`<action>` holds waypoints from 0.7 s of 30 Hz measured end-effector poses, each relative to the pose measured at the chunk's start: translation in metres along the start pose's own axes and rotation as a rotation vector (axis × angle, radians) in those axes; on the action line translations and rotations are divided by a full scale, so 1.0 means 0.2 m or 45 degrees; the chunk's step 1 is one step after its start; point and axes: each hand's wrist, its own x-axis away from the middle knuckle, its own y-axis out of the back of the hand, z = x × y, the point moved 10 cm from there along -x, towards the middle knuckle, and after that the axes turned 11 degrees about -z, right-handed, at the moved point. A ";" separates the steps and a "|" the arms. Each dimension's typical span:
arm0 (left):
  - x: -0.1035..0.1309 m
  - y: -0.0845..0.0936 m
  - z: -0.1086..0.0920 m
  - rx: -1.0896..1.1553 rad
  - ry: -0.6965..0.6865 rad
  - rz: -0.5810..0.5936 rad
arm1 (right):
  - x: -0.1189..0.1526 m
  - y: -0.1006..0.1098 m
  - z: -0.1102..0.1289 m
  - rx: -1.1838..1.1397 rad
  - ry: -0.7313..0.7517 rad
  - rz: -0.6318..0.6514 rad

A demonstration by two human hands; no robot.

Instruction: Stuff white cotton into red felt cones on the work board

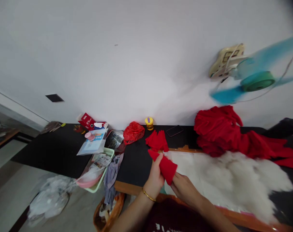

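Note:
A small tapered red cloth piece (pixel 167 168) is held up in front of me, over the near edge of the table. My left hand (pixel 155 172), with a gold bangle at the wrist, is closed around its narrower part, thumb on top. At its wide lower end my right hand (pixel 182 187) grips the cloth; those fingertips are hidden by the fabric. Just beyond lie several red cloth pieces (pixel 157 140) in a small heap. To the right, fluffy white stuffing (pixel 233 175) spreads over a white sheet (pixel 185 164).
A large red fabric pile (pixel 216 130) lies at the back right, under a spinning blue fan (pixel 257 80). A phone (pixel 175 130), a yellow jar (pixel 149 123) and a red plastic bag (pixel 134 132) are along the wall. A green-rimmed basket (pixel 109 152) stands left.

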 end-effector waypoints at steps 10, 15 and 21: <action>0.07 -0.04 -0.06 -0.050 -0.195 0.117 | 0.00 0.06 -0.02 0.093 0.126 -0.311; 0.09 -0.06 -0.04 -0.107 -0.122 0.263 | -0.01 0.12 -0.08 -0.023 0.059 -0.429; 0.03 0.06 -0.12 -0.123 -0.078 0.073 | -0.04 0.05 0.02 0.204 0.230 -0.281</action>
